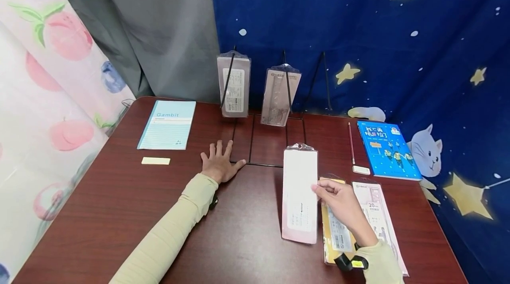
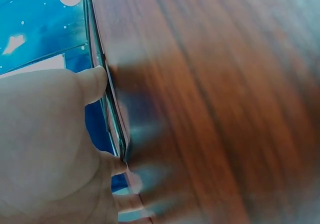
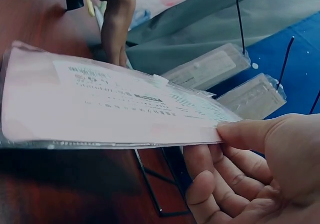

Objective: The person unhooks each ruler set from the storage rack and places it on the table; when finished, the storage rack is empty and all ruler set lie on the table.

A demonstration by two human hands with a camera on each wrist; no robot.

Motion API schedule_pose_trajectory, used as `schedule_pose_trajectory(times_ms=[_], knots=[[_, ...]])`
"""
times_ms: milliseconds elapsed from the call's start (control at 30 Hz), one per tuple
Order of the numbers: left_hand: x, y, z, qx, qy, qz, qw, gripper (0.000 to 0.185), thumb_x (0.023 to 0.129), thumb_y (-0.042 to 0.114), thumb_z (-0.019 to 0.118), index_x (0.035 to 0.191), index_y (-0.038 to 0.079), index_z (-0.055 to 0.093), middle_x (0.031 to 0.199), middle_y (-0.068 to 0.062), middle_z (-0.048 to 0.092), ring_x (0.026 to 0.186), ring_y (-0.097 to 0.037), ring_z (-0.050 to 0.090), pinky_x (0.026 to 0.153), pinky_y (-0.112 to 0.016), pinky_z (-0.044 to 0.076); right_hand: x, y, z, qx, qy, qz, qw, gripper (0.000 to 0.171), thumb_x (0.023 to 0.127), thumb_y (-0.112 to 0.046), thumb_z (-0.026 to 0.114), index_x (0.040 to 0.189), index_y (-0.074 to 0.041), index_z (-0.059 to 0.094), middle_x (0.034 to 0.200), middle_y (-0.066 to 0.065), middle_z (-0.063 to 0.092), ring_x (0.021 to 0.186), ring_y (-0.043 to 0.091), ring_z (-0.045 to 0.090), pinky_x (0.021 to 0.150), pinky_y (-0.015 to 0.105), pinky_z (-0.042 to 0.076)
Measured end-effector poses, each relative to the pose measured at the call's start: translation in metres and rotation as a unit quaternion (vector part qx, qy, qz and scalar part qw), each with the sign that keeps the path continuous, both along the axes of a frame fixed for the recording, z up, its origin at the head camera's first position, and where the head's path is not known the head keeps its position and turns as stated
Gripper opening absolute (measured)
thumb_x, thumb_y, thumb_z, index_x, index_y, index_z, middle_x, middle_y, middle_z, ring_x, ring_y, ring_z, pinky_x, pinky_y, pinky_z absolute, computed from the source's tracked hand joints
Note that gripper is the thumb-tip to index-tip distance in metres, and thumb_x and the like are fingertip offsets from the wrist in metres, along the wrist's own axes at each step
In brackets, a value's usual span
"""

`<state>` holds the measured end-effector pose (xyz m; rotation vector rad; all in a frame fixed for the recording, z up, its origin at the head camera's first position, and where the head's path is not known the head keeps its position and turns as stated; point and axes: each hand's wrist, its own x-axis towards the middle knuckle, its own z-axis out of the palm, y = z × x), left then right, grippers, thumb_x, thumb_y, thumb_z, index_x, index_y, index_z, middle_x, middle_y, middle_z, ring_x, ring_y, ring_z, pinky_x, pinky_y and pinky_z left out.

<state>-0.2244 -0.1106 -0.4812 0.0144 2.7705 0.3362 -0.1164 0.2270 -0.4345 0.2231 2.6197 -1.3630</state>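
Head view: right hand pinches the edge of a pink-white packet, lifted above the table near the wire rack. Left hand lies flat, fingers spread, beside the rack's base. Two packets hang on the rack; two more lie under the right hand. Two notebooks, one pencil, two erasers.

Left wrist view: blurred; palm on wood.

Right wrist view: thumb and fingers grip the packet.
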Motion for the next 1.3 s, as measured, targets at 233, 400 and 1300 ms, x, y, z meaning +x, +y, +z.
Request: schedule_pose_trajectory(times_ms=[233, 400, 1300], knots=[[-0.003, 0.0, -0.003, 0.001, -0.005, -0.002, 1.0, 0.089, 0.103, 0.069, 0.037, 0.169, 0.02, 0.004, 0.174, -0.021, 0.005, 0.162, -0.044, 0.003, 0.123, -0.072, 0.01, 0.006, 0.003, -0.011, -0.006, -0.019, -0.003, 1.0, 0.038, 0.096, -0.039, 0.075, 0.116, -0.008, 0.078, 0.088, 0.005, 0.076, 0.076, 0.016, 0.065, 0.066, 0.023, 0.052], [-0.004, -0.001, -0.006, -0.004, -0.001, -0.005, 1.0, 0.089, 0.103, 0.07, 0.037, 0.169, 0.02, 0.004, 0.174, -0.022, 0.005, 0.162, -0.044, 0.004, 0.122, -0.072, 0.012, 0.009, 0.005, -0.018, 0.018, -0.015, 0.002, 1.0, 0.033, 0.095, -0.037, 0.076, 0.113, -0.009, 0.08, 0.081, 0.003, 0.074, 0.071, 0.015, 0.063, 0.064, 0.023, 0.048], [-0.005, -0.001, -0.006, -0.002, -0.007, -0.006, 1.0, 0.09, 0.103, 0.071, 0.037, 0.169, 0.02, 0.003, 0.174, -0.021, 0.004, 0.162, -0.045, 0.003, 0.123, -0.072, 0.011, 0.016, 0.005, -0.035, 0.152, -0.022, -0.001, 0.988, 0.022, 0.09, -0.033, 0.079, 0.101, -0.014, 0.084, 0.091, 0.004, 0.078, 0.066, 0.013, 0.05, 0.057, 0.024, 0.036]])
